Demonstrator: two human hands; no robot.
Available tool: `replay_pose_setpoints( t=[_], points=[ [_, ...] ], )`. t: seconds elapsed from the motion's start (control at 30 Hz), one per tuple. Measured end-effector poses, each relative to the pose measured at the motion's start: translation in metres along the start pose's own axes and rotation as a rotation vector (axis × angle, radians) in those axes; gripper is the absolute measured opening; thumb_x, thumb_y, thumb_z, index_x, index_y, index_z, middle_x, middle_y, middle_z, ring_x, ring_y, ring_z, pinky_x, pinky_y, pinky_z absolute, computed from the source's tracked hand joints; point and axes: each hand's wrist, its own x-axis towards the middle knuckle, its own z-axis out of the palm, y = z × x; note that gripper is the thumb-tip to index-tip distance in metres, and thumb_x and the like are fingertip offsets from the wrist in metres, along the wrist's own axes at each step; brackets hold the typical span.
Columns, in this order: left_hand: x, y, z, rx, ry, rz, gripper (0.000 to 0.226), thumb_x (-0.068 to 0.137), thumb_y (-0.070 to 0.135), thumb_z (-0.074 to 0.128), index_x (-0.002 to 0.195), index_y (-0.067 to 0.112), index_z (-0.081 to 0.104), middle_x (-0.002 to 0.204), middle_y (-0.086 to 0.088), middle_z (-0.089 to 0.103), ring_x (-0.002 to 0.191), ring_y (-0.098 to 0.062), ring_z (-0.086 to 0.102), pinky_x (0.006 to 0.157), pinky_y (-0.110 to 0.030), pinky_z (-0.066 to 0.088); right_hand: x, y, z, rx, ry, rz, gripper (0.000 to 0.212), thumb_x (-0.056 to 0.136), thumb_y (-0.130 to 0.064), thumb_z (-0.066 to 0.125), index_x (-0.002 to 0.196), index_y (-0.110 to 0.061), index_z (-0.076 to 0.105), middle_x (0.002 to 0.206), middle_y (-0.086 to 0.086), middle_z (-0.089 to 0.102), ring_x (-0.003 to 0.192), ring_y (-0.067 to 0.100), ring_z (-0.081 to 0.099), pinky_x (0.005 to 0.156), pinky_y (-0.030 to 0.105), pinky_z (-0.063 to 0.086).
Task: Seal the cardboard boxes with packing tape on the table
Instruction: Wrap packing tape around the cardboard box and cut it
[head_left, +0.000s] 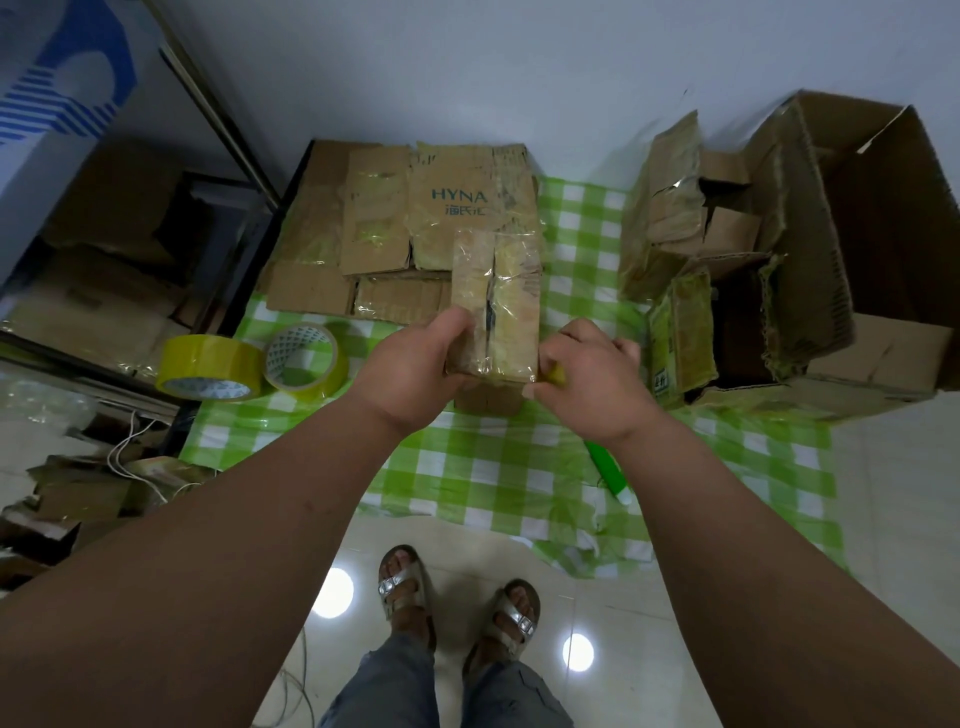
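A small cardboard box (496, 306), wrapped in shiny yellowish tape with a dark seam down its top, is held above the green checked cloth (493, 467). My left hand (410, 364) grips its near left corner. My right hand (587, 379) curls at its near right corner, pinching a yellow bit of tape (557, 374) there. Two rolls of yellow packing tape (210, 366) (306, 361) lie on the cloth to the left. Flattened cardboard boxes (410, 218) are stacked behind the held box.
A big open carton (883, 249) holding taped small boxes (680, 332) stands at the right. A green cutter (610, 470) lies on the cloth under my right wrist. Cardboard and shelving (104, 249) crowd the left. My feet stand on glossy tiles (457, 613).
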Motion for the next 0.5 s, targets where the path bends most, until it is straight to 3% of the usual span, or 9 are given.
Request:
replay_pose_setpoints(
  t=[0.17,0.27,0.37,0.5],
  points=[
    [-0.002,-0.001,-0.003,-0.011,0.003,-0.012,0.043,0.079,0.014,0.077,0.114,0.023,0.052,0.099,-0.004,0.066,0.086,-0.026,0.062,0.073,-0.038,0.052,-0.003,-0.002,-0.008,0.032,-0.077,0.027,0.021,0.082,-0.042,0.071,0.085,-0.032,0.054,0.107,-0.007,0.046,0.109,0.019,0.051,0.096,0.034,0.020],
    [-0.005,-0.002,-0.007,-0.050,0.021,-0.025,0.043,0.079,0.011,0.076,0.115,0.022,0.055,0.097,-0.002,0.067,0.084,-0.024,0.062,0.074,-0.039,0.053,-0.008,-0.009,-0.010,0.165,-0.095,0.059,0.021,0.076,-0.038,0.079,0.078,-0.030,0.059,0.101,-0.004,0.053,0.108,0.022,0.054,0.102,0.038,0.035],
    [-0.007,-0.005,-0.012,-0.082,0.040,-0.027,0.045,0.079,0.009,0.076,0.118,0.024,0.059,0.095,0.002,0.067,0.085,-0.024,0.064,0.076,-0.039,0.053,-0.016,-0.015,-0.011,0.342,-0.126,0.094,0.022,0.071,-0.028,0.083,0.069,-0.032,0.061,0.101,0.001,0.058,0.099,0.022,0.059,0.091,0.032,0.046],
    [-0.009,0.001,-0.020,-0.112,0.038,-0.029,0.041,0.084,0.007,0.070,0.118,0.028,0.062,0.102,0.003,0.070,0.092,-0.021,0.065,0.081,-0.035,0.053,-0.033,-0.021,-0.005,0.467,-0.099,0.123,0.017,0.076,-0.013,0.074,0.069,-0.026,0.067,0.093,-0.005,0.057,0.089,0.015,0.059,0.075,0.017,0.045]
  ],
)
